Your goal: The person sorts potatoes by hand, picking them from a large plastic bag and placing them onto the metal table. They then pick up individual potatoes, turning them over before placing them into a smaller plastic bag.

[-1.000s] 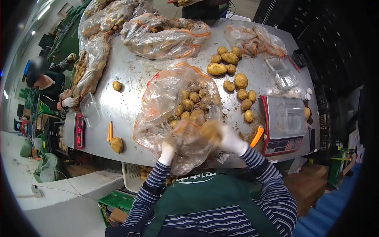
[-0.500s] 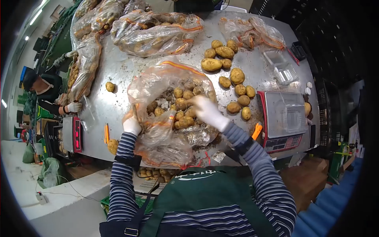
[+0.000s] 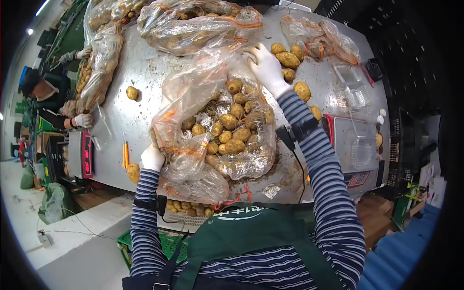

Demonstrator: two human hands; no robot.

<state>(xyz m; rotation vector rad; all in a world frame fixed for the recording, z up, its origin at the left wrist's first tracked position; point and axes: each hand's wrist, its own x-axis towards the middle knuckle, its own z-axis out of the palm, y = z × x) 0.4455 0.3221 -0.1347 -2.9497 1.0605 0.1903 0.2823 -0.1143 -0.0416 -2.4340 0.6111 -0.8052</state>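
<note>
A clear plastic bag [image 3: 186, 92] with orange stripes lies opened on the metal table, and several soil-covered potatoes [image 3: 228, 121] show inside it. My left hand [image 3: 152, 158], in a white glove, is closed on the bag's near left edge. At the bag's far right side my right hand [image 3: 267, 70], also gloved, has its fingers closed on the raised plastic rim. Its fingertips are partly hidden by the film. Just right of that hand, loose potatoes [image 3: 288, 60] lie on the table, some behind my right forearm.
Another potato bag [image 3: 193, 36] lies at the back, with a crumpled bag [image 3: 321, 38] at back right. Scales stand at right [image 3: 349, 140] and left [image 3: 80, 154]. Plastic trays [image 3: 356, 96] sit near the right scale. A co-worker [image 3: 48, 94] works at the left edge.
My right hand has left the potatoes inside the bag and moved up to its far rim, which is now pulled up and back. More potatoes show. My left hand stays on the bag.
</note>
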